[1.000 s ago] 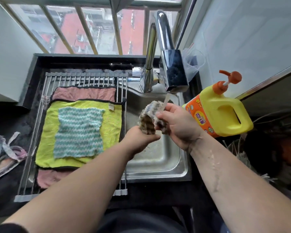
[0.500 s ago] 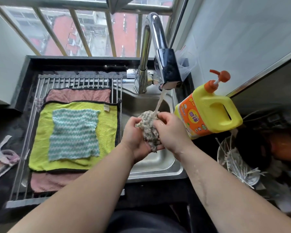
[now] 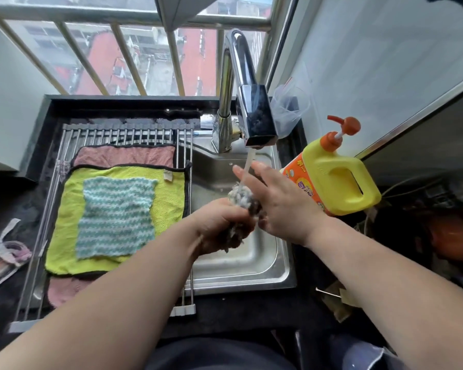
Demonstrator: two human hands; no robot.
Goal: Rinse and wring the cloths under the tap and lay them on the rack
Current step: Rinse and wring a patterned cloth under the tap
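Far left on the dark worktop (image 3: 3, 198) lay some scraps (image 3: 8, 249), cut off by the frame edge, kind unclear. The rack (image 3: 123, 129) sat left of the open basin, apparently over the sink's left part, so laid cloths could drip through the bars. On it, flat and stacked: pink cloth (image 3: 123, 154) lowest, yellow cloth (image 3: 169, 198) over it, teal cloth (image 3: 115, 214) on top. Pink showed again below the yellow's near edge; one cloth or two could not be told. Those looked done. The left hand (image 3: 219, 225) was over the sink (image 3: 251, 265), grip closed tight, fingers curled round the lower end of a grey wad (image 3: 242, 197). This was the cloth in work, bunched upright so its top sat right under the water (image 3: 249, 161) from the tap (image 3: 254, 116). Likely the rinse step, wring and laying not yet done. The right hand (image 3: 275, 201) lay against the wad's right side, fingers straight and reaching up past the stream, grip slack and clasping nothing. It was probably steadying the wad or pressing water through; its thumb was hidden. Both hands covered much of the wad, pattern hard to read. Behind the tap sat a clear bag (image 3: 289, 110), contents dark and unclear. A yellow bottle (image 3: 337, 180) sat just right of the sink, near the right hand. Further right was dark clutter (image 3: 439, 231), blurred.
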